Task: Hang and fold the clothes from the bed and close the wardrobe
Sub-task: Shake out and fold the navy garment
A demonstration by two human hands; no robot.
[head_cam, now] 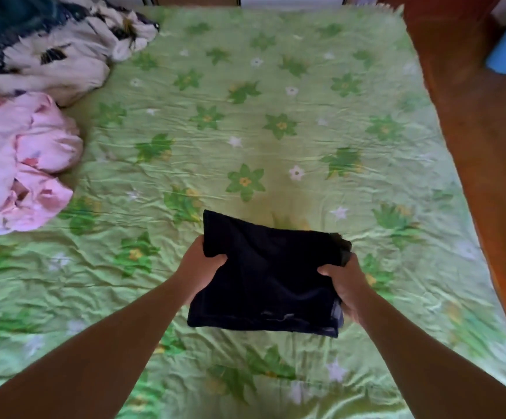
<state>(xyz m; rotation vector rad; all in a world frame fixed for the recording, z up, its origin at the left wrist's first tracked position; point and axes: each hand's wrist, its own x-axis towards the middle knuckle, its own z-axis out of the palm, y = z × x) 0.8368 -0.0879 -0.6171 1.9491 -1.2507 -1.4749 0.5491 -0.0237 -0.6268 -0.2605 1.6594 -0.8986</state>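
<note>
Both hands are gripping a folded dark navy cloth garment (265, 276) above the green flower-print bed sheet (276, 116): left hand (199, 267) clamping its left edge, right hand (347, 285) its right. Farther left, a crumpled pink garment (19, 164) and a cream dark-patterned garment (58, 58) are lying on the bed.

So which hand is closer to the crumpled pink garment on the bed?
Left. The left hand grips the left edge of the folded dark garment, the side toward the crumpled pink garment; the right hand grips the opposite edge, farther away.
</note>
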